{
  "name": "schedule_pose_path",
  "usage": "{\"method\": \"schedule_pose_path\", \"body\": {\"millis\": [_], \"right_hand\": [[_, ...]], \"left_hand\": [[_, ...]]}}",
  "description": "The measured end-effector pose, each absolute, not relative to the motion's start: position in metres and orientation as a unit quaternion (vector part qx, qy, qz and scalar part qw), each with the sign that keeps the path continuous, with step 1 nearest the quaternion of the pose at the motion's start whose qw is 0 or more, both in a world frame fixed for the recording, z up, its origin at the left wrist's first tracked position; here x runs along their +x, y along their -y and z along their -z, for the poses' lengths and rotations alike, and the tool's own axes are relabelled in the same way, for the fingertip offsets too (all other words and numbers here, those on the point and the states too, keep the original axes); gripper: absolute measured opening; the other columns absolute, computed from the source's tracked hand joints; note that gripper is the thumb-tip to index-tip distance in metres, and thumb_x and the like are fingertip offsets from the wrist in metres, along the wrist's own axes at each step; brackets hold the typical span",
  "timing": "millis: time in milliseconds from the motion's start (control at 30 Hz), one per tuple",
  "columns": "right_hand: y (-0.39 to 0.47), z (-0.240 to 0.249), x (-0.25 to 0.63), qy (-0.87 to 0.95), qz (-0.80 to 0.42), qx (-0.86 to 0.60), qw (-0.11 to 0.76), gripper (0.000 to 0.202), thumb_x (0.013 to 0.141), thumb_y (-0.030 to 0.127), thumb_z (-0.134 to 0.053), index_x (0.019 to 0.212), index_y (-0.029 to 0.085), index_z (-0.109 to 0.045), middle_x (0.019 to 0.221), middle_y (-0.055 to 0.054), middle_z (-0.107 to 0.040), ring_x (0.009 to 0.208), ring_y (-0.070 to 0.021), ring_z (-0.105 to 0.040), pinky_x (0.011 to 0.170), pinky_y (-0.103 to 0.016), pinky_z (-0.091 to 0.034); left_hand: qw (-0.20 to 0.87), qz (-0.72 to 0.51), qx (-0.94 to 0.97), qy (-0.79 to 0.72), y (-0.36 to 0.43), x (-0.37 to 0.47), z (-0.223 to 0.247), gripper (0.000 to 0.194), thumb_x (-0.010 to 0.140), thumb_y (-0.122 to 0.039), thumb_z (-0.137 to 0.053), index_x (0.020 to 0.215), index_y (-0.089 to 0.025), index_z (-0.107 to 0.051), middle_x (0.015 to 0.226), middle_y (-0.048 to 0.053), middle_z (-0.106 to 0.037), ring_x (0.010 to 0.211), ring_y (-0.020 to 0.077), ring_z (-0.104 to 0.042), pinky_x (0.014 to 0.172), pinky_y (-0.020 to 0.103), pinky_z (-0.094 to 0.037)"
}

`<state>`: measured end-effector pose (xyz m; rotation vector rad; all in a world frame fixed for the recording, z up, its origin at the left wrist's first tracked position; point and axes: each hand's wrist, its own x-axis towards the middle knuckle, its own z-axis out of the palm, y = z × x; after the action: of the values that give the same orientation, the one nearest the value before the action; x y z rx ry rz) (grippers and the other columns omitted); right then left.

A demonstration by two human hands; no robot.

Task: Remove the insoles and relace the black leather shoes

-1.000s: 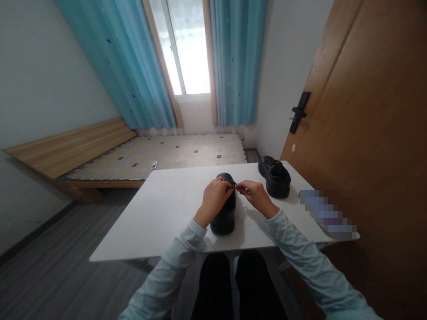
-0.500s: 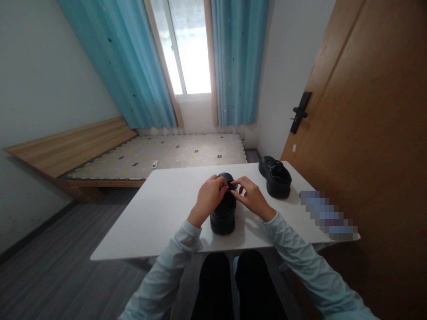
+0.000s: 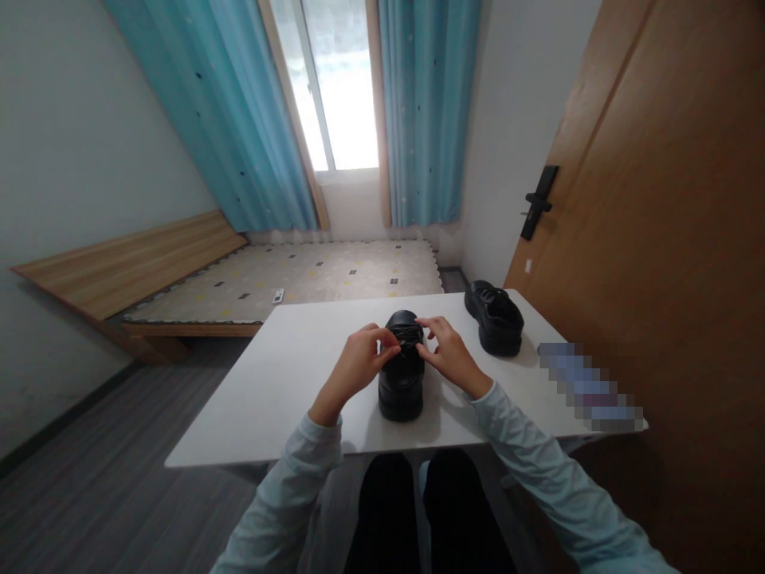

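Observation:
A black lace-up shoe (image 3: 401, 389) stands on the white table (image 3: 251, 399), its toe pointing away from me and its heel nearest me. At the left side of its laces is my left hand (image 3: 360, 360), thumb and forefinger pinched together; what they hold is too small to make out. My right hand (image 3: 449, 356) is at the right side of the laces, thumb and forefinger apart, the fingertips touching the shoe's edge. A second black shoe (image 3: 500, 320) rests farther back on the right.
A blurred bluish item (image 3: 589, 387) lies at the table's right edge. Beyond the table is a bed (image 3: 323, 267) with a small white object (image 3: 278, 296) on it. A wooden door (image 3: 645, 239) stands at the right.
My left hand has moved left, away from the middle of the laces, uncovering them. My right hand has stayed nearly in place, its thumb slightly nearer the shoe.

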<state>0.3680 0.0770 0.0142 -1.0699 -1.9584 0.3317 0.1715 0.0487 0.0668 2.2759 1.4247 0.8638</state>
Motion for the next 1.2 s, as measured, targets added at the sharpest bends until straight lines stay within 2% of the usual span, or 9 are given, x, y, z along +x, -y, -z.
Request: {"method": "schedule_pose_path", "body": {"millis": [200, 333, 600, 833, 900, 1033, 1200], "right_hand": [[-0.077, -0.016, 0.368, 0.791, -0.132, -0.410, 0.435, 0.027, 0.077, 0.009, -0.057, 0.098, 0.022, -0.066, 0.101, -0.006, -0.054, 0.087, -0.0174, -0.056, 0.075, -0.033, -0.052], [-0.075, -0.015, 0.368, 0.791, -0.125, -0.406, 0.440, 0.015, 0.077, 0.008, -0.057, 0.083, 0.020, -0.065, 0.100, -0.007, -0.055, 0.093, -0.0196, -0.055, 0.076, -0.035, -0.052], [-0.071, -0.009, 0.371, 0.816, -0.028, -0.381, 0.434, 0.010, 0.079, 0.011, -0.061, 0.080, 0.021, -0.064, 0.109, -0.010, -0.055, 0.098, -0.0243, -0.051, 0.083, -0.044, -0.049], [-0.066, -0.018, 0.373, 0.822, -0.076, -0.361, 0.434, 0.004, 0.081, 0.019, -0.063, 0.079, 0.021, -0.066, 0.107, -0.009, -0.059, 0.102, -0.0232, -0.054, 0.089, -0.043, -0.047], [-0.070, -0.025, 0.373, 0.804, -0.114, -0.366, 0.454, 0.007, 0.084, 0.023, -0.061, 0.082, 0.020, -0.066, 0.101, -0.008, -0.063, 0.096, -0.0207, -0.058, 0.084, -0.038, -0.049], [-0.092, -0.033, 0.379, 0.740, -0.150, -0.436, 0.490, 0.017, 0.086, 0.028, -0.054, 0.084, 0.017, -0.067, 0.084, -0.006, -0.068, 0.068, -0.0143, -0.060, 0.063, -0.028, -0.050], [-0.126, -0.032, 0.387, 0.730, -0.296, -0.459, 0.410, 0.023, 0.079, 0.034, -0.059, 0.083, 0.013, -0.069, 0.072, -0.005, -0.067, 0.052, -0.0108, -0.055, 0.043, -0.020, -0.043]], "left_hand": [[0.163, -0.304, 0.794, -0.501, -0.043, 0.167, -0.065, 0.008, 0.080, -0.024, -0.063, 0.078, -0.019, -0.068, 0.078, 0.001, -0.061, 0.066, 0.0114, -0.054, 0.068, 0.025, -0.044], [0.156, -0.305, 0.794, -0.502, -0.042, 0.163, -0.065, 0.008, 0.080, -0.024, -0.063, 0.078, -0.019, -0.069, 0.078, 0.001, -0.062, 0.066, 0.0114, -0.054, 0.067, 0.025, -0.044], [0.158, -0.284, 0.792, -0.517, -0.047, 0.163, -0.055, 0.010, 0.080, -0.026, -0.060, 0.081, -0.019, -0.067, 0.082, 0.001, -0.064, 0.067, 0.0127, -0.057, 0.069, 0.027, -0.046], [0.149, -0.273, 0.789, -0.531, -0.056, 0.162, -0.062, 0.018, 0.083, -0.035, -0.058, 0.080, -0.020, -0.068, 0.078, 0.000, -0.068, 0.066, 0.0130, -0.059, 0.067, 0.025, -0.045], [0.139, -0.284, 0.773, -0.550, -0.062, 0.163, -0.066, 0.020, 0.085, -0.035, -0.054, 0.082, -0.020, -0.068, 0.078, 0.000, -0.069, 0.067, 0.0136, -0.061, 0.068, 0.025, -0.045], [0.123, -0.285, 0.750, -0.584, -0.078, 0.167, -0.068, 0.019, 0.086, -0.030, -0.054, 0.092, -0.019, -0.068, 0.084, 0.003, -0.071, 0.073, 0.0149, -0.065, 0.071, 0.025, -0.047], [0.127, -0.257, 0.757, -0.587, -0.101, 0.170, -0.055, 0.017, 0.085, -0.026, -0.055, 0.089, -0.019, -0.070, 0.090, 0.005, -0.073, 0.078, 0.0162, -0.067, 0.075, 0.027, -0.049]]}}
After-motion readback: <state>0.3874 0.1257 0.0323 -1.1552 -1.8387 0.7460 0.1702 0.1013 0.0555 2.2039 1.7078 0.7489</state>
